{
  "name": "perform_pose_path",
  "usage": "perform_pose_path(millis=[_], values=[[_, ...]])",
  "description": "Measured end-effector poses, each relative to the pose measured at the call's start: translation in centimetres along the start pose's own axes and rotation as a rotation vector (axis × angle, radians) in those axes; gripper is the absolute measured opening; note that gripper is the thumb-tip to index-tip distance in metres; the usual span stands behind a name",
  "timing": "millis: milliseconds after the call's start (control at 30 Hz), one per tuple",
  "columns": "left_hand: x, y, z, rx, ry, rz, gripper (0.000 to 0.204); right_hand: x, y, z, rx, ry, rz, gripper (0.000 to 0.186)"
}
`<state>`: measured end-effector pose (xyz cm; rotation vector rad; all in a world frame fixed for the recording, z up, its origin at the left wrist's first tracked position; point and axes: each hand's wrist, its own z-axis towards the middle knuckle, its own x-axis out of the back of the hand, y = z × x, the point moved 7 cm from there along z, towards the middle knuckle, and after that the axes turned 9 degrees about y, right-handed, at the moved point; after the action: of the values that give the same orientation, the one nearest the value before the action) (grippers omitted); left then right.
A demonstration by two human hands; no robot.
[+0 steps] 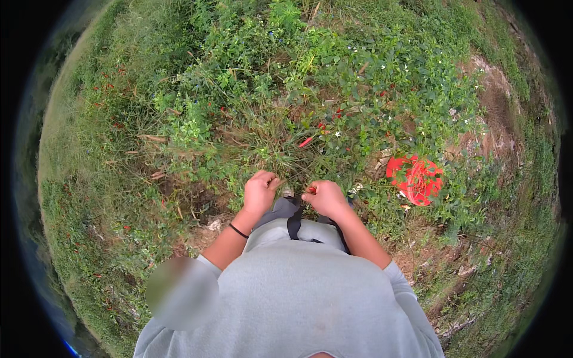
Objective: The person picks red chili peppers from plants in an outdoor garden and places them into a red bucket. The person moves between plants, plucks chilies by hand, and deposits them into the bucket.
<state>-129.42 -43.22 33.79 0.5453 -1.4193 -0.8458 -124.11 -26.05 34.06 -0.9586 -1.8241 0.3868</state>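
Note:
Both of my hands are close together in front of my waist, low over the plants. My left hand (pixel 261 191) is closed, its fingers curled toward the thumb; whatever may be in them is hidden. A small red pepper (pixel 311 190) shows between the thumb and fingers of my right hand (pixel 330 198), which is bent inward toward the left one. Just beyond the hands, a longer red pepper (pixel 305 142) stands out among grass and green leaves. More red peppers (pixel 322 126) hang in the foliage farther ahead.
To the right, a red container (pixel 418 181) with red contents sits among leafy plants, some leaves overlapping its edge. Dense green plants (pixel 388 77) with small white flowers spread ahead. Dry grass and bare soil (pixel 197 200) lie at left; a bare earth strip (pixel 501 107) runs at far right.

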Motion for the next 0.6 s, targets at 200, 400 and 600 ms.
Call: perform_pose_path(millis=[200,400,600], values=[[4.2,-6.0,3.5,0.322,-0.047,0.160,0.040,-1.3,5.5,7.0,-0.523,0.193,1.161,0.012],[-1.3,-5.4,5.4,0.529,-0.180,-0.391,0.031,-2.5,3.5,9.4,-0.548,0.181,1.604,0.012],[-10.4,1.0,5.5,0.881,-0.564,-0.685,0.032,-0.2,4.7,4.6,-0.491,0.096,1.488,0.011]])
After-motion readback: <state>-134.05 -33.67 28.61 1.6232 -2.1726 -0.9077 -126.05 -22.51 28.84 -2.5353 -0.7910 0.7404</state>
